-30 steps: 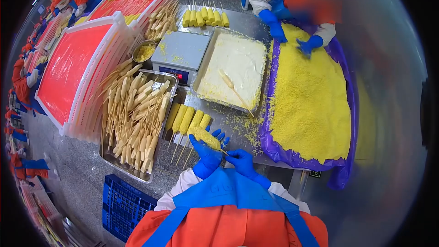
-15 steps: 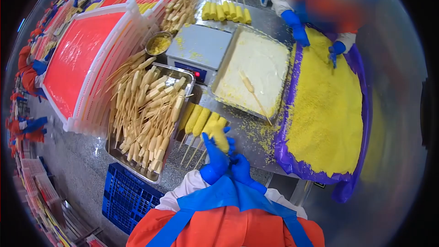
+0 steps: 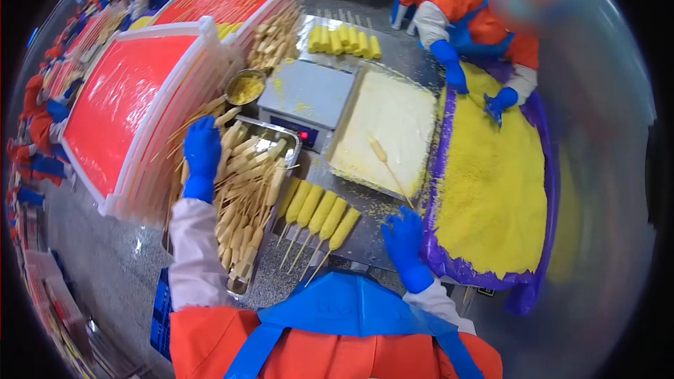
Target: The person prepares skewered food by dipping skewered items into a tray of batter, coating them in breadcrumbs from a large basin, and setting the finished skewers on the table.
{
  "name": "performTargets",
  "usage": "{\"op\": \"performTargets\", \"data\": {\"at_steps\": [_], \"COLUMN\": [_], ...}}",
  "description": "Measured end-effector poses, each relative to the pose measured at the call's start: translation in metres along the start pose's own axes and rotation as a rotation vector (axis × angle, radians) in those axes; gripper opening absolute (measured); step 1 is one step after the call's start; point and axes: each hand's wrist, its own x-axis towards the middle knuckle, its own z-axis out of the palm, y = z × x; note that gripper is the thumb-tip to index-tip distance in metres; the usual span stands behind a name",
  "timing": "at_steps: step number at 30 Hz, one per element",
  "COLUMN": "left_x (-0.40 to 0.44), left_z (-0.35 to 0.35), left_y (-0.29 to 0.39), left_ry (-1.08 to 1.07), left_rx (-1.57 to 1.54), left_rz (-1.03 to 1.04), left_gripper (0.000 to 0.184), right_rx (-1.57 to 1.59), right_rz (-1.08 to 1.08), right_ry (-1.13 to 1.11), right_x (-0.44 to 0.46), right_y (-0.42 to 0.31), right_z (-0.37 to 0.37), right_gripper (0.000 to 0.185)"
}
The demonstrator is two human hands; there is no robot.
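Note:
My left hand [image 3: 202,153], in a blue glove, is over the pile of bare skewered sticks [image 3: 242,175] in the metal tray [image 3: 254,125]; its fingertips are hidden behind its back. My right hand [image 3: 406,242] is open, fingers apart and bent, just below the stick end of a skewer [image 3: 381,153] lying in a pan of pale batter [image 3: 386,112]. Between my hands, a row of yellow crumb-coated skewers [image 3: 319,214] lies on the metal table, sticks pointing toward me.
A purple-lined bin [image 3: 551,175] holds yellow crumbs [image 3: 491,189] at the right, where a co-worker's gloved hands [image 3: 449,67] work. A scale [image 3: 306,91], a small bowl of crumbs [image 3: 246,88] and more coated skewers [image 3: 344,40] stand farther back. Stacked red-lined trays [image 3: 130,105] rise at the left.
My hands have parted: the coated skewer they held now lies at the right end of the row. My left hand moved left to the bare skewers, my right hand right toward the batter pan.

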Motion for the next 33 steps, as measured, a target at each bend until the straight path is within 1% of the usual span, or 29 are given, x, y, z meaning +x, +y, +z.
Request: {"op": "performTargets", "data": {"at_steps": [1, 2, 3, 4, 5, 6, 8, 9, 10, 11, 12, 13, 14, 15, 16, 18, 19, 20, 22, 23, 24, 25, 27, 28, 29, 30, 31, 32, 33], "left_x": [0.004, 0.007, 0.006, 0.005, 0.008, 0.010, 0.012, 0.015, 0.018, 0.022, 0.027, 0.032, 0.039, 0.042, 0.045, 0.054, 0.060, 0.064, 0.070, 0.075, 0.079, 0.081, 0.081, 0.078, 0.075, 0.072, 0.069, 0.066, 0.061], "left_z": [0.015, 0.031, 0.047, 0.064, 0.079, 0.092, 0.115, 0.125, 0.135, 0.142, 0.146, 0.150, 0.151, 0.149, 0.148, 0.124, 0.115, 0.104, 0.074, 0.053, 0.026, -0.003, -0.053, -0.056, -0.057, -0.057, -0.065, -0.080, -0.092], "left_y": [-0.016, -0.027, -0.037, -0.046, -0.052, -0.054, -0.055, -0.053, -0.052, -0.050, -0.048, -0.045, -0.042, -0.040, -0.039, -0.030, -0.029, -0.031, -0.033, -0.027, -0.014, 0.004, 0.039, 0.042, 0.044, 0.050, 0.072, 0.101, 0.136], "left_ry": [-0.080, -0.155, -0.143, -0.225, -0.303, -0.288, -0.243, -0.229, -0.182, -0.137, -0.132, -0.282, -0.430, -0.394, -0.393, -0.413, -0.413, -0.412, -0.346, -0.366, -0.385, -0.384, -0.225, -0.224, -0.147, -0.069, -0.117, -0.191, -0.202], "left_rx": [0.104, 0.213, 0.200, 0.280, 0.361, 0.355, 0.440, 0.433, 0.434, 0.434, 0.427, 0.426, 0.428, 0.424, 0.425, 0.469, 0.427, 0.431, 0.296, 0.318, 0.340, 0.343, -0.024, -0.014, -0.271, -0.533, -0.820, -0.987, -1.067], "left_rz": [0.044, 0.086, 0.094, 0.098, 0.104, 0.122, 0.132, 0.150, 0.185, 0.220, 0.236, 0.166, 0.094, 0.134, 0.144, 0.123, 0.031, 0.037, -0.144, -0.173, -0.205, -0.203, -0.131, -0.128, -0.176, -0.221, -0.374, -0.506, -0.550], "left_gripper": [0.026, 0.023, 0.023, 0.019, 0.016, 0.016, 0.030, 0.030, 0.022, 0.016, 0.016, 0.018, 0.022, 0.027, 0.027, 0.026, 0.022, 0.022, 0.020, 0.026, 0.032, 0.032, 0.037, 0.037, 0.039, 0.041, 0.035, 0.031, 0.029], "right_rx": [-0.149, -0.167, -0.077, 0.021, -0.027, -0.030, 0.011, 0.004, 0.001, -0.005, -0.010, 0.019, 0.021, 0.033, 0.047, 0.062, 0.073, 0.079, 0.079, 0.082, 0.167, 0.214, 0.260, 0.259, 0.267, 0.311, 0.350, 0.348, 0.312], "right_rz": [-0.008, 0.003, 0.102, 0.199, 0.259, 0.273, 0.281, 0.255, 0.271, 0.303, 0.333, 0.330, 0.345, 0.374, 0.400, 0.442, 0.477, 0.481, 0.558, 0.564, 0.565, 0.562, 0.542, 0.523, 0.523, 0.514, 0.505, 0.509, 0.464], "right_ry": [0.114, 0.125, 0.033, -0.053, -0.116, -0.097, -0.024, 0.018, 0.032, -0.058, -0.151, -0.200, -0.191, -0.227, -0.266, -0.232, -0.199, -0.198, -0.268, -0.263, -0.282, -0.292, -0.364, -0.427, -0.427, -0.356, -0.283, -0.278, -0.217], "right_x": [0.012, 0.010, 0.008, 0.009, 0.010, 0.012, 0.016, 0.017, 0.019, 0.020, 0.020, 0.018, 0.021, 0.026, 0.030, 0.040, 0.044, 0.045, 0.043, 0.042, 0.040, 0.040, 0.049, 0.058, 0.073, 0.092, 0.107, 0.117, 0.126], "right_y": [0.009, 0.026, 0.048, 0.065, 0.075, 0.080, 0.085, 0.087, 0.085, 0.078, 0.077, 0.083, 0.083, 0.084, 0.086, 0.088, 0.090, 0.094, 0.102, 0.108, 0.113, 0.117, 0.126, 0.129, 0.120, 0.103, 0.089, 0.085, 0.083], "right_z": [-0.017, -0.015, 0.001, 0.016, 0.023, 0.023, 0.023, 0.022, 0.018, 0.009, 0.005, 0.013, 0.012, 0.011, 0.009, -0.001, -0.004, -0.002, 0.005, 0.009, 0.015, 0.017, 0.018, 0.018, 0.010, -0.004, -0.011, 0.003, 0.027], "right_gripper": [0.018, 0.018, 0.021, 0.024, 0.023, 0.023, 0.021, 0.019, 0.019, 0.018, 0.017, 0.014, 0.014, 0.016, 0.019, 0.020, 0.022, 0.022, 0.025, 0.025, 0.025, 0.026, 0.025, 0.024, 0.024, 0.023, 0.022, 0.022, 0.023]}}
